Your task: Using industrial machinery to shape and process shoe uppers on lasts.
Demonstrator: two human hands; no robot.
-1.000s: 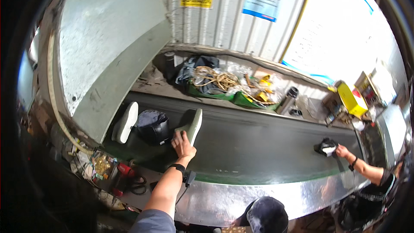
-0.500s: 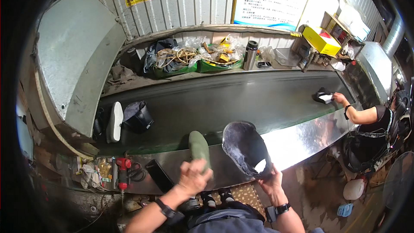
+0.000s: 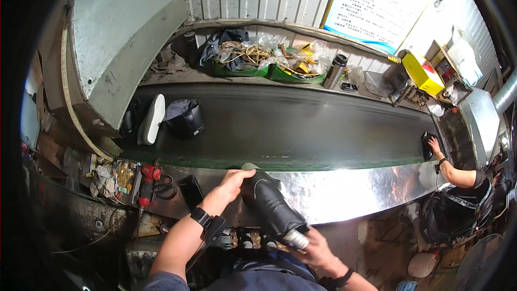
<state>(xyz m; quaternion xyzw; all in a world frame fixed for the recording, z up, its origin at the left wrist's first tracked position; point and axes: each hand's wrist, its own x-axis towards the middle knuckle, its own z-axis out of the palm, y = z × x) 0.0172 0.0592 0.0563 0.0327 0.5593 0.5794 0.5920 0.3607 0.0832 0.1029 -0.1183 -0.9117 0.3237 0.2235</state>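
A black leather boot (image 3: 272,205) is tilted above the metal ledge in front of me. My left hand (image 3: 231,182) is closed at its upper end, beside the rounded top of a green shoe last (image 3: 250,166). Most of that last is hidden behind boot and hand, and I cannot tell whether it is inside the boot. My right hand (image 3: 316,249) is closed around the lower end, by a pale cylindrical part (image 3: 296,238). On the belt at the left, a black boot with grey lining (image 3: 184,118) lies beside a white-soled shoe (image 3: 152,119).
A dark conveyor belt (image 3: 301,124) runs past the shiny metal ledge (image 3: 350,194). On the ledge's left are a phone (image 3: 191,191) and a red power tool (image 3: 147,183). Green trays (image 3: 242,71) and a steel flask (image 3: 335,71) line the back. A co-worker's hand (image 3: 434,145) touches a black item.
The boot has swung from an upward-facing opening on the right to a tilted position over the green last. My left hand has come to it. The view has shifted, and the co-worker's hand has moved.
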